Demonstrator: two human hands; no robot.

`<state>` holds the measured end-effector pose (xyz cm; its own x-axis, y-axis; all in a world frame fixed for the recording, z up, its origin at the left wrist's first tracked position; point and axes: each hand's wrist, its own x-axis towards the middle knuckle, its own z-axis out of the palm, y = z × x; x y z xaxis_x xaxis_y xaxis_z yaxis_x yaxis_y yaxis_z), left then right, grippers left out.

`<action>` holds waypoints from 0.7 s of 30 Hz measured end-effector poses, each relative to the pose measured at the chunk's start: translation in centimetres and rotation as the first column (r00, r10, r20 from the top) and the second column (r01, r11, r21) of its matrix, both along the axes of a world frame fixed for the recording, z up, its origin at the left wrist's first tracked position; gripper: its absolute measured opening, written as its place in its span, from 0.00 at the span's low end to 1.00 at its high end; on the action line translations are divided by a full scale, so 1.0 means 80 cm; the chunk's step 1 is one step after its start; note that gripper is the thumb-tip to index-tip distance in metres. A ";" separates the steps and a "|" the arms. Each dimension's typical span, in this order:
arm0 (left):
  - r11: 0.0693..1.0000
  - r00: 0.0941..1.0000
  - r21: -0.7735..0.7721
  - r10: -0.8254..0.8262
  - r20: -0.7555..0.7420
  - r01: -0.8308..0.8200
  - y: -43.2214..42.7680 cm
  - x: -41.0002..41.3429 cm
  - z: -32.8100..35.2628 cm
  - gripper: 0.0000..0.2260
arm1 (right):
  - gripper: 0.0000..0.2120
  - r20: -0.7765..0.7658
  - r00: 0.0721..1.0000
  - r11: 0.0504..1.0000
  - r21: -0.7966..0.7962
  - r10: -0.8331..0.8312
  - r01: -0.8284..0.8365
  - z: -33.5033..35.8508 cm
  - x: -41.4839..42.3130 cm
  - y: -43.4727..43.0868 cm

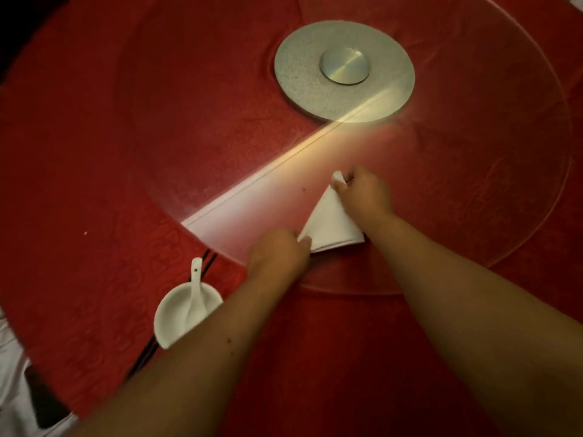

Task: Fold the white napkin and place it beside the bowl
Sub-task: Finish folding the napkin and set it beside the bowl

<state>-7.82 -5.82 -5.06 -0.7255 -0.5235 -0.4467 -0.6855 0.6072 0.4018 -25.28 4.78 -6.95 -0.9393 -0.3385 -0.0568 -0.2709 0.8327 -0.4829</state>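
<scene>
Cloth, glass, metal and glazed ceramic on a round table.
The red patterned tablecloth (94,184) looks matt; the clear glass turntable (473,152) is smooth and reflective, its grainy grey metal base disc (299,83) bearing a brushed hub (344,66); the white napkin (331,225) is smooth cloth; the white bowl (172,320) and spoon (194,294) are glossy.

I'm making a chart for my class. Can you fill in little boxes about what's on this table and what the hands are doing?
napkin: white napkin, folded into a triangle, on the glass turntable
left hand: pinching the near corner
right hand: pinching the far tip
bowl: white, on the red tablecloth, left of the arms
spoon: white, resting in the bowl
napkin beside bowl: not yet
</scene>
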 end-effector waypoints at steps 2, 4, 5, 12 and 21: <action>0.998 1.000 0.060 0.031 0.000 -0.031 0.024 0.047 0.000 0.19 | 0.16 -0.010 0.998 0.998 0.028 0.060 -0.059 0.005 0.036 0.009; 0.988 0.994 0.110 0.108 -0.002 -0.107 0.047 0.098 -0.001 0.19 | 0.17 -0.017 0.990 0.987 0.079 0.139 -0.137 0.009 0.078 0.017; 0.981 0.990 0.128 0.144 0.003 -0.143 0.056 0.123 -0.002 0.19 | 0.17 -0.015 0.985 0.980 0.101 0.173 -0.171 0.010 0.099 0.021; 0.960 0.970 0.150 0.225 0.089 -0.236 0.052 0.270 -0.020 0.19 | 0.15 0.018 0.952 0.946 0.106 0.305 -0.305 0.013 0.238 0.014; 0.958 0.953 0.049 0.274 0.130 -0.282 0.004 0.366 -0.032 0.20 | 0.12 0.119 0.945 0.950 0.030 0.306 -0.312 -0.012 0.288 -0.047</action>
